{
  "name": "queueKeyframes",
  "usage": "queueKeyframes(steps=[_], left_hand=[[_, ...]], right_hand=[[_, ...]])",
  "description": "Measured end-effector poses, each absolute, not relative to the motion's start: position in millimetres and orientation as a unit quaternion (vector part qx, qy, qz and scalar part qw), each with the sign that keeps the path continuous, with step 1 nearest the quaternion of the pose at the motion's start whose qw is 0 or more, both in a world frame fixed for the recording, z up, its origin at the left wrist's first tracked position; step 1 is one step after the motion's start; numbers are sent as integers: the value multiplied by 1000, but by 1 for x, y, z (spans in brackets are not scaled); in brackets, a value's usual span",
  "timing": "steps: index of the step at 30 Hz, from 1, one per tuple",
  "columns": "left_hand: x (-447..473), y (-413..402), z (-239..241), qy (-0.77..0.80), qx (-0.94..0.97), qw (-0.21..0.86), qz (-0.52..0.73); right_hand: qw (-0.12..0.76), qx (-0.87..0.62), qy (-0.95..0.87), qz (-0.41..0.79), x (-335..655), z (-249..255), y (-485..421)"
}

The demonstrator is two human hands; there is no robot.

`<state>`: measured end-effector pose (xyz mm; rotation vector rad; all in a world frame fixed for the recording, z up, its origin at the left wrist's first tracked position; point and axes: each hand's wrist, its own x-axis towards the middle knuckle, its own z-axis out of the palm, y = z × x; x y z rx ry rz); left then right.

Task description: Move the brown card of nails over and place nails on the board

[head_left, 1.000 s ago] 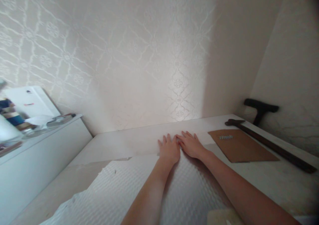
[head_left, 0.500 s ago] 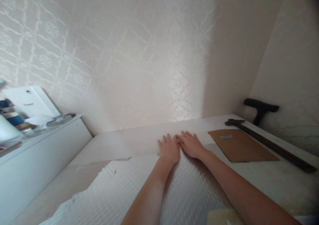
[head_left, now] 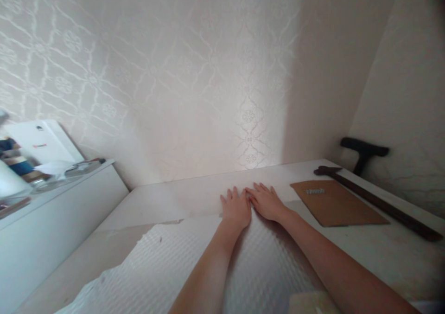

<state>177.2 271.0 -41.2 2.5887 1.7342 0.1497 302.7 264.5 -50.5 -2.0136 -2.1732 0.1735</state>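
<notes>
A white textured sheet with a ragged left edge (head_left: 167, 253) lies spread over a pale surface (head_left: 139, 207). At the sheet's far edge my left hand (head_left: 237, 208) rests flat, palm down, with its fingers spread. My right hand (head_left: 267, 201) lies flat beside it, its fingers also apart; the two hands touch near the index fingers and thumbs. Neither hand holds anything. Under the right forearm, at the bottom of the view, a yellowish patch (head_left: 309, 303) is partly seen.
On the right lie a brown board (head_left: 342, 207) with small whitish pieces (head_left: 314, 191) and a long dark hammer-like stick (head_left: 378, 201). A black T-shaped handle (head_left: 364, 150) stands in the corner. A white cabinet (head_left: 66, 226) at left bears a white box (head_left: 45, 141) and clutter.
</notes>
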Motion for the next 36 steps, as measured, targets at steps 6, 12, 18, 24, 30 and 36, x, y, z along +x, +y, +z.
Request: queueKeyframes(steps=[6, 12, 18, 24, 30, 36], left_hand=[[177, 271, -40, 553, 832, 16, 47], [177, 271, -42, 554, 831, 7, 47], [176, 270, -42, 550, 833, 2, 53], [176, 270, -42, 552, 832, 6, 54], [177, 272, -43, 553, 832, 10, 51], [176, 271, -41, 553, 832, 8, 47]], right_hand=[[86, -677, -729, 57, 303, -51, 265], [84, -676, -730, 55, 303, -50, 265], [81, -678, -729, 57, 302, -50, 265], [84, -676, -730, 55, 303, -51, 265], [87, -676, -730, 54, 302, -51, 265], [86, -678, -728, 52, 303, -52, 265]])
